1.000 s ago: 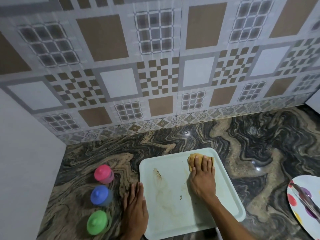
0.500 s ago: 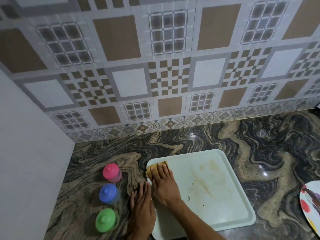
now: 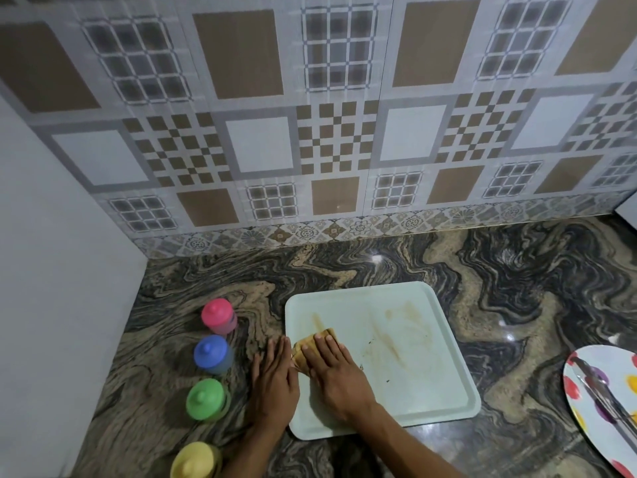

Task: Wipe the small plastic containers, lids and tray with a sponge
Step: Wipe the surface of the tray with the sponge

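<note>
Marbled bench (image 3: 517,288) carries a stained tray (image 3: 431,374), at whose left edge the right hand (image 3: 339,377) presses a sponge (image 3: 305,348) with straight fingers (image 3: 327,350), the left hand (image 3: 274,384) flat alongside.

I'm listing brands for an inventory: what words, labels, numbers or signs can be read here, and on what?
No text can be read anywhere. The pink container, blue container, green container and yellow container show no label, the tray only brown smears, the plate only coloured dots, the wall tiles only patterns.
</note>
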